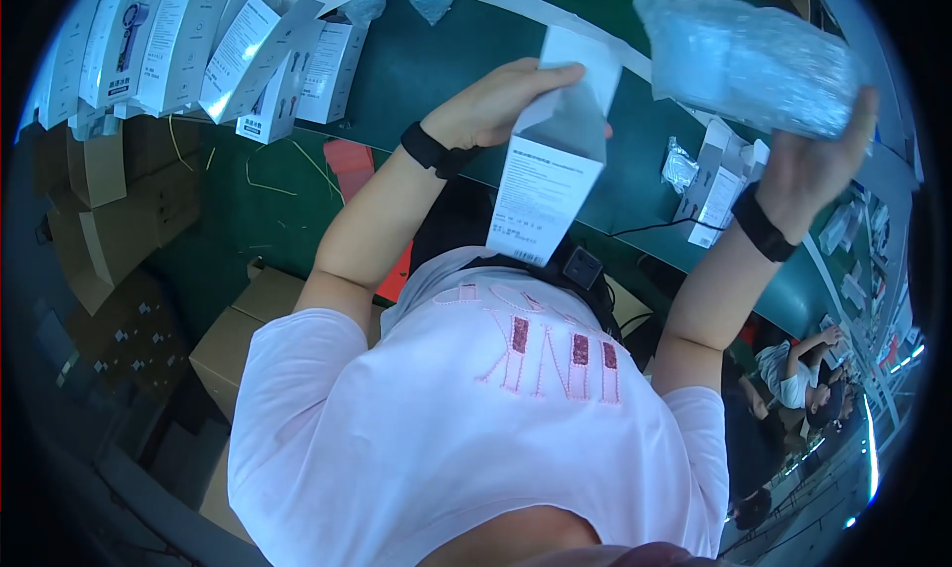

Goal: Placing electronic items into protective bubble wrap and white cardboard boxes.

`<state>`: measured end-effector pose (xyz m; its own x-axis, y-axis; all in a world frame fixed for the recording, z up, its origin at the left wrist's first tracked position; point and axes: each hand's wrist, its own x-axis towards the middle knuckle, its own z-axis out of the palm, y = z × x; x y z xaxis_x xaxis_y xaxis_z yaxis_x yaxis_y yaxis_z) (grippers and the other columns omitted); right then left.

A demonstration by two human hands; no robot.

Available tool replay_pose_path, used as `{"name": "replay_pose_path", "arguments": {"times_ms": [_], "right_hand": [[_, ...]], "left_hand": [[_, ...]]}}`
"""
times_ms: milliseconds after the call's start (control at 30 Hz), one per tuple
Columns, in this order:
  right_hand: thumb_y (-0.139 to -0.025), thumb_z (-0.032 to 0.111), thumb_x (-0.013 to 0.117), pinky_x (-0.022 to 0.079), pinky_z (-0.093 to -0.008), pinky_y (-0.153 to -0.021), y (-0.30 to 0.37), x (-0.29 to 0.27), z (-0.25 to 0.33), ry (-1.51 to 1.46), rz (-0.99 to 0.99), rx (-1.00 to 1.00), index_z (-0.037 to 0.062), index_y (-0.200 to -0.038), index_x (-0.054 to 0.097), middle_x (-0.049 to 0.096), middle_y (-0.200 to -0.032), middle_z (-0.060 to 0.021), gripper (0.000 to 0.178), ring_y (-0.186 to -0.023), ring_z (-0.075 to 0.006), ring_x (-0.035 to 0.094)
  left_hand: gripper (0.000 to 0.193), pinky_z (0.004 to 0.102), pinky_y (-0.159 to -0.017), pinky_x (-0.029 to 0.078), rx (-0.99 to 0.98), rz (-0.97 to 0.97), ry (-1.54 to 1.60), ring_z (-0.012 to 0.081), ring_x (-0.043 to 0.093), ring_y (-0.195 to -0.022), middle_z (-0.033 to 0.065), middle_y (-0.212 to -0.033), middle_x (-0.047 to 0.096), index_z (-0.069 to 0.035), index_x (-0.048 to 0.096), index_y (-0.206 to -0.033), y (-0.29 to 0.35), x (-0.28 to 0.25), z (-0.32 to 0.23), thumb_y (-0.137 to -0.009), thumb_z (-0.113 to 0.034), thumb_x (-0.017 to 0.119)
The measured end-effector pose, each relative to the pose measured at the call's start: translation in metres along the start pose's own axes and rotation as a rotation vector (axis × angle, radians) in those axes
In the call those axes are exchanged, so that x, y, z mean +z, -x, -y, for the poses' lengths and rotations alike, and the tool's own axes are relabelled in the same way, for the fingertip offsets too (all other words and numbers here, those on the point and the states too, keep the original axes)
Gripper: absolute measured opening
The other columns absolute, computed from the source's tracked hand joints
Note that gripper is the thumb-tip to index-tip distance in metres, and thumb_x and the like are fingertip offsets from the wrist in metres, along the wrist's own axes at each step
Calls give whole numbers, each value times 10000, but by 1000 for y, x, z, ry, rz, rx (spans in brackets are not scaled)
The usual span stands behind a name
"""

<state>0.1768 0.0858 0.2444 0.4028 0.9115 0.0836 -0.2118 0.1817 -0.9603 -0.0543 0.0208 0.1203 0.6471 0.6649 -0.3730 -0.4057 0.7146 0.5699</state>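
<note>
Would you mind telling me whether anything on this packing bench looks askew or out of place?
Nothing looks damaged or spilled. The stack of white boxes leans untidily, flaps open. The left hand holds an open white carton; the right hand holds a bubble-wrapped item.

White carton [548,166] upright, flap open — bubble-wrapped item [746,59] raised alongside.

The open carton [548,161] sits at centre above the worktop [426,66]; the bubble-wrapped item [749,61] is at 2 o'clock, stacked cartons [198,47] at 10 o'clock, cardboard boxes [238,339] at 8 o'clock.
</note>
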Motion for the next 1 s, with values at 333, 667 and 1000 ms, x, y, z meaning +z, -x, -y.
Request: {"name": "replay_pose_path", "arguments": {"times_ms": [333,667,1000], "right_hand": [[-967,257,509,482,-409,-946,34,-9,16,-289,-14,184,-7,-1171,531,603,-1145,-148,335,-1070,-267,589],[-946,249,531,433,-443,-990,41,-39,49,-709,184,144,-14,-1132,565,608,-1156,-167,324,-1090,-291,572],[-878,249,646,482,-270,-720,72,-44,123,184,30,53,-8,-1006,631,645,-904,-60,288,-800,-137,620]], "left_hand": [[542,279,-818,461,499,4,-174,156,569,-943,101,-1071,593,49,505,-1222,32,55,29,-892,-371,599],[541,298,-852,428,503,-3,-549,205,578,-918,150,-1042,606,50,467,-1250,53,87,-3,-895,-358,484],[471,317,-815,444,458,87,-545,253,604,-881,190,-1000,638,45,514,-1231,48,117,1,-965,-307,347]]}}
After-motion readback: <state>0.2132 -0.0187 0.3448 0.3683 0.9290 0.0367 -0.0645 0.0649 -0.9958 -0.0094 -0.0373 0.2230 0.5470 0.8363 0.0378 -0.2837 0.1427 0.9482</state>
